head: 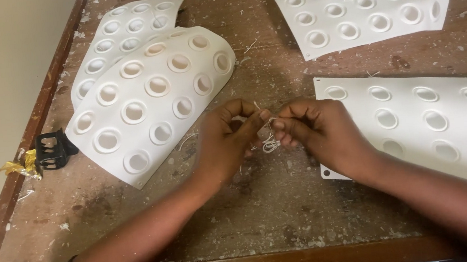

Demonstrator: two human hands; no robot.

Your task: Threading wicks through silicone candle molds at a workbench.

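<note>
Left hand [228, 140] and right hand [317, 128] are both pinching a thin white string [269, 143]. Grip on each is clenched on it, hovering over the bench [264, 203]. White moulds [149, 102] are lying alongside.

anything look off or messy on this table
Yes. The white mould sheet at the left bows upward and overlaps a second sheet instead of lying flat. A crumpled gold foil scrap and a black clip sit at the table's left edge, and the wood is scarred and littered with pale flecks.

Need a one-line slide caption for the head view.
Left hand and right hand pinch a thin white string over a worn wooden table among white dimpled mould sheets.
</note>
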